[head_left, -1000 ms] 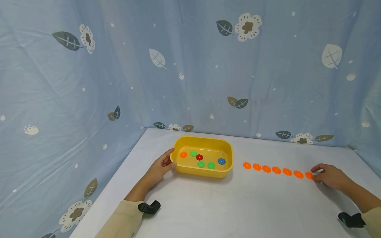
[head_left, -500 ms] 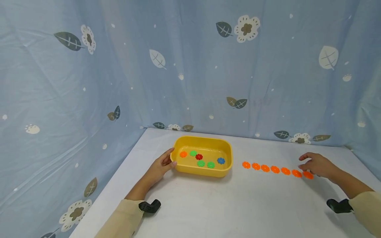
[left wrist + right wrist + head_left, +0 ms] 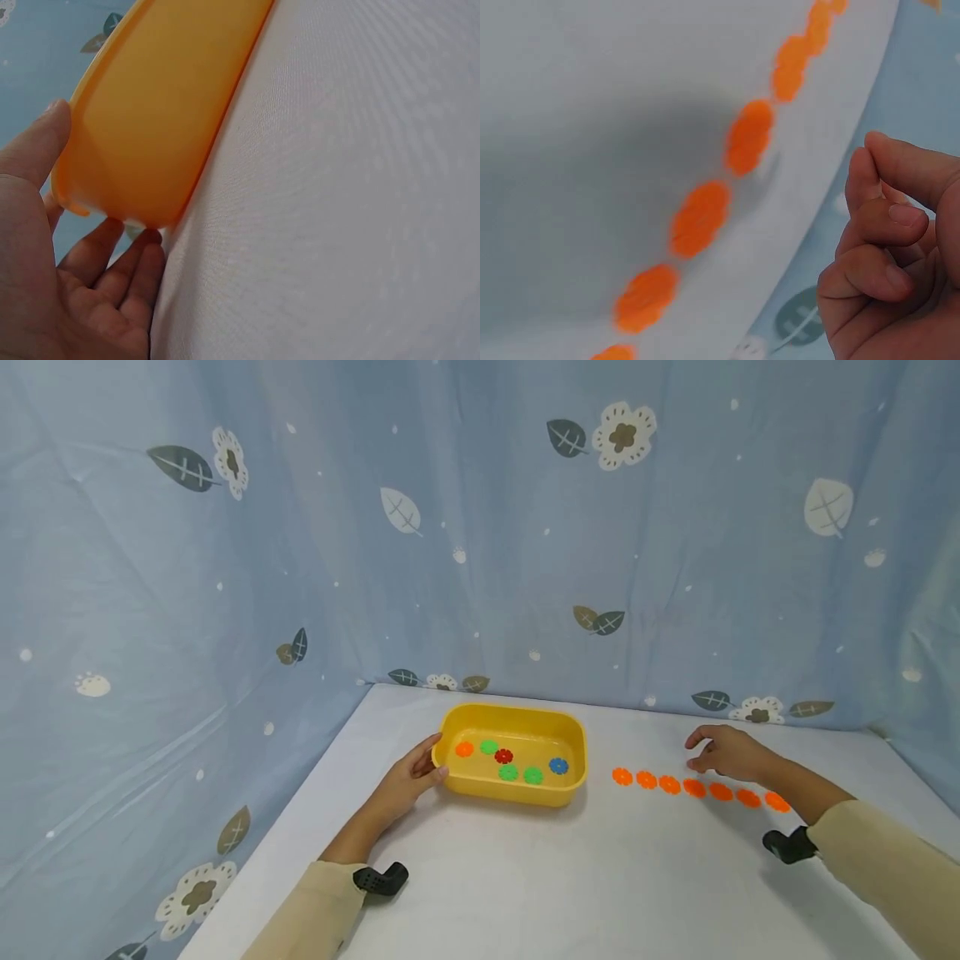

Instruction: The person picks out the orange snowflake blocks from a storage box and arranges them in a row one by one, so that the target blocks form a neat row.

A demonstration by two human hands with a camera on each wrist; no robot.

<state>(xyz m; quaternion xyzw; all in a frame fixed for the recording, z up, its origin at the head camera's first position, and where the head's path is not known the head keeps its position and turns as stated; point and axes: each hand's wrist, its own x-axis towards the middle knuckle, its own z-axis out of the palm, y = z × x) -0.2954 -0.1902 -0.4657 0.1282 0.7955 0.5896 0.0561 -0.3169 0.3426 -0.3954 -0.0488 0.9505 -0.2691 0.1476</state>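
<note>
My left hand (image 3: 406,781) grips the left end of a yellow plastic tub (image 3: 512,794). In the left wrist view the thumb lies on the tub's rim and the fingertips (image 3: 112,227) meet its end wall. Flower-shaped plastic discs lie in the tub: one orange disc (image 3: 464,749), one red disc (image 3: 504,756), one blue disc (image 3: 558,766) and several green ones (image 3: 508,772). A row of several orange flower discs (image 3: 669,785) stretches right of the tub. Above the row's middle hovers my right hand (image 3: 731,753), fingers loosely curled, nothing between them.
A white cloth (image 3: 570,885) covers the table. Behind and to the left hangs a blue curtain (image 3: 480,568) with leaf and flower prints. A black wrist device (image 3: 381,879) sits by the left sleeve, another black device (image 3: 789,845) by the right.
My right hand has let go of the disc at the row's right end and moved left above the row. The left hand stays at the tub.
</note>
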